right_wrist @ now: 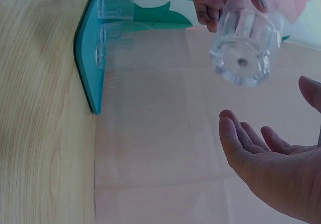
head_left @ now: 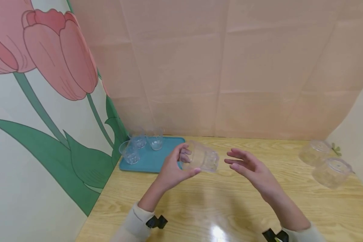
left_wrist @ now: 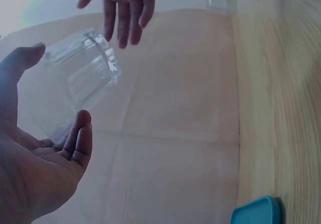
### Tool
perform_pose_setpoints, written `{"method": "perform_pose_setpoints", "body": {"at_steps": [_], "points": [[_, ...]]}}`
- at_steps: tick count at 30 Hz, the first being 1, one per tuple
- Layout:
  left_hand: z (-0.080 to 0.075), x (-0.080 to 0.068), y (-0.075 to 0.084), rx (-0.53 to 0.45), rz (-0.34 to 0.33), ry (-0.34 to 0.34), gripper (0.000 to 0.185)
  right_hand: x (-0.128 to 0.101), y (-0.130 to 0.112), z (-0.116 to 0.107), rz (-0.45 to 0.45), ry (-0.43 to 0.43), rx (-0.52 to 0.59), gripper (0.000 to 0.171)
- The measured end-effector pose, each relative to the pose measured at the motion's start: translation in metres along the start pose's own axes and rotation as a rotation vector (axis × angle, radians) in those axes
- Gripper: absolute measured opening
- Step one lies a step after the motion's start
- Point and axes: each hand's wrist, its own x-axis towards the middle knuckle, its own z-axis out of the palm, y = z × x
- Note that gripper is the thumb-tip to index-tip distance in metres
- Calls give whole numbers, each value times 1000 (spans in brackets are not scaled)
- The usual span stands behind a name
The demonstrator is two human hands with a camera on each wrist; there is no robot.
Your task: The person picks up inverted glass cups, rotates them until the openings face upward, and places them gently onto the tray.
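A clear plastic cup [head_left: 203, 158] is tilted on its side above the table, its base toward the right. My left hand [head_left: 172, 168] grips it near the rim, thumb on one side and fingers on the other. To the right of the cup's base, my right hand [head_left: 254, 171] hovers with relaxed fingers, apart from the cup and holding nothing. The right wrist view shows the cup's faceted base [right_wrist: 242, 63] facing that hand. On a blue tray [head_left: 151, 161] at the back left stand three upright clear cups, one of them the front cup [head_left: 130, 154].
Two clear cups stand upside down at the table's right, the rear cup [head_left: 313, 153] and the nearer cup [head_left: 332, 172]. A peach cloth [head_left: 224, 74] hangs behind the wooden table [head_left: 193, 208]. A tulip-printed panel [head_left: 60, 57] borders the left side.
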Motion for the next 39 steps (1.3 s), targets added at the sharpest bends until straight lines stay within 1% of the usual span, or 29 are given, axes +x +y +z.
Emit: {"method": "perform_pose_setpoints", "body": {"at_steps": [5, 9, 15, 27, 31, 35, 39], "points": [[-6, -2, -5, 46, -22, 0, 82, -3, 1, -9, 30, 13, -34, 51], [-12, -4, -9, 79, -44, 7, 84, -5, 2, -15, 32, 20, -55, 51], [-22, -6, -15, 110, -84, 22, 83, -10, 4, -27, 43, 36, -85, 50], [-47, -12, -24, 147, -175, 33, 86, -22, 8, -53, 79, 67, -177, 51], [-56, -13, -29, 162, -186, 45, 85, -25, 9, -60, 98, 82, -209, 51], [-64, -14, -33, 190, -196, 47, 89, -28, 11, -69, 97, 91, -228, 51], [-74, -16, -35, 208, -226, 52, 90, -30, 14, -78, 81, 92, -239, 52]]}}
